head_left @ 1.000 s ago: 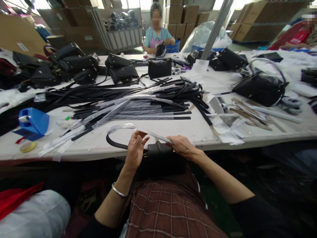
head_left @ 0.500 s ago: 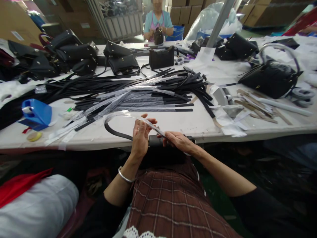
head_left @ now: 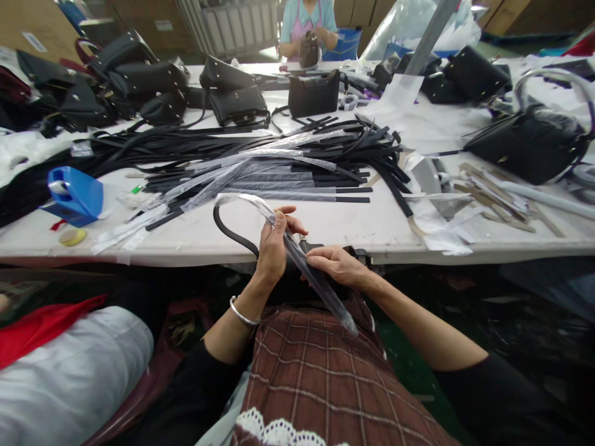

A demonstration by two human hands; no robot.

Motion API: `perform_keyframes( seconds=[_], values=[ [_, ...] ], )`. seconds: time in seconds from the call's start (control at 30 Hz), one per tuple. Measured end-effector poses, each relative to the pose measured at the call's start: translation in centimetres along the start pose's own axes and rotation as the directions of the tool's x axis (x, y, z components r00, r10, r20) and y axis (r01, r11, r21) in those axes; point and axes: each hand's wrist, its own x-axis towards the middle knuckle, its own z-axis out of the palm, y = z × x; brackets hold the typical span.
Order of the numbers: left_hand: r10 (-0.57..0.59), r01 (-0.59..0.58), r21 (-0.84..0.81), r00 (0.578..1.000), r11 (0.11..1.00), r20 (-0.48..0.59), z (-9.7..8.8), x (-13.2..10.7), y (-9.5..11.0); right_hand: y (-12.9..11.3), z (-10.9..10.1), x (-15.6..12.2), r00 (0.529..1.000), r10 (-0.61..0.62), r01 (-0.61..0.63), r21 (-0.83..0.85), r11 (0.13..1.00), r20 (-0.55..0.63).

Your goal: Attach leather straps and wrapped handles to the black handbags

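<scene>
A small black handbag (head_left: 325, 251) rests on my lap at the table's front edge, mostly hidden by my hands. Its black handle (head_left: 230, 230) arches up to the left. A long clear plastic strip (head_left: 307, 266) runs from the top of the handle down over my lap. My left hand (head_left: 273, 248) is closed, pinching the strip against the handle. My right hand (head_left: 337, 265) lies on the bag with its fingers closed on the strip lower down.
A heap of black straps (head_left: 260, 164), some wrapped in plastic, covers the white table (head_left: 223, 238). A blue tape dispenser (head_left: 74, 195) sits at left. Black handbags (head_left: 139, 87) line the far side, another (head_left: 525, 145) at right. A person (head_left: 309, 28) works opposite.
The plastic strip has swung from lying flat above the bag to hanging diagonally down over my lap. Both hands stayed on it, and the view tipped further down.
</scene>
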Motion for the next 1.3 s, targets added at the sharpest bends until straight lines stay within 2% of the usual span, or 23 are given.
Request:
perform_keyframes(
  seconds=[0.07, 0.1, 0.17, 0.23, 0.27, 0.33, 0.47, 0.53, 0.7, 0.83, 0.93, 1.03, 1.13, 1.2, 1.3],
  values=[
    [-0.033, 0.033, -0.01, 0.999, 0.999, 0.043, -0.2, -0.1, -0.2, -0.2, 0.0, 0.2, 0.995, -0.097, 0.089, -0.246, 0.965, -0.018],
    [-0.051, 0.052, -0.012, 0.996, 0.999, 0.067, -0.3, -0.2, -0.3, -0.3, 0.0, 0.3, 0.988, -0.153, 0.136, -0.396, 0.908, -0.011],
    [-0.082, 0.084, -0.008, 0.99, 0.996, 0.11, -0.4, -0.5, -0.5, -0.5, -0.1, 0.5, 0.968, -0.244, 0.219, -0.641, 0.736, 0.052],
    [-0.106, 0.107, 0.003, 0.985, 0.994, 0.134, -0.5, -0.6, -0.6, -0.5, 0.0, 0.7, 0.951, -0.283, 0.273, -0.757, 0.594, 0.121],
    [-0.114, 0.114, 0.006, 0.984, 0.993, 0.136, -0.6, -0.7, -0.7, -0.5, 0.0, 0.7, 0.947, -0.29, 0.285, -0.776, 0.563, 0.138],
    [-0.12, 0.122, 0.0, 0.984, 0.993, 0.132, -0.8, -0.7, -0.7, -0.4, 0.1, 0.9, 0.948, -0.292, 0.279, -0.766, 0.579, 0.124],
    [-0.117, 0.122, -0.029, 0.986, 0.992, 0.116, -1.0, -0.6, -0.7, -0.3, 0.4, 1.3, 0.955, -0.296, 0.224, -0.629, 0.745, -0.011],
    [-0.127, 0.13, -0.018, 0.985, 0.991, 0.116, -1.0, -0.8, -0.6, -0.5, 0.6, 1.7, 0.948, -0.309, 0.215, -0.569, 0.794, -0.074],
    [-0.108, 0.086, 0.135, 0.979, 0.987, 0.171, -1.2, -1.2, -0.5, -0.9, 0.8, 2.8, 0.906, -0.389, 0.234, -0.567, 0.79, -0.167],
    [-0.124, 0.092, 0.15, 0.967, 0.984, 0.221, -1.8, -1.3, -0.9, -0.8, 1.2, 3.3, 0.894, -0.383, 0.201, -0.554, 0.808, -0.234],
    [-0.153, 0.127, 0.134, 0.967, 0.983, 0.203, -2.5, -1.8, -2.0, -1.0, 1.2, 3.6, 0.894, -0.374, 0.219, -0.49, 0.844, -0.245],
    [-0.19, 0.185, 0.043, 0.962, 0.982, 0.195, -3.0, -2.9, -3.6, -1.7, 1.0, 3.8, 0.87, -0.385, 0.238, -0.423, 0.874, -0.307],
    [-0.313, 0.329, -0.006, 0.904, 0.944, 0.289, -3.0, -4.1, -4.9, -2.4, 1.0, 4.0, 0.845, -0.387, 0.211, -0.435, 0.875, -0.37],
    [-0.38, 0.406, -0.017, 0.867, 0.914, 0.321, -2.7, -4.5, -5.2, -2.5, 1.0, 4.0, 0.843, -0.394, 0.206, -0.456, 0.866, -0.366],
    [-0.408, 0.45, -0.128, 0.876, 0.884, 0.258, -2.4, -4.2, -4.7, -2.0, 0.5, 3.4, 0.834, -0.373, 0.199, -0.408, 0.891, -0.406]
  ],
)
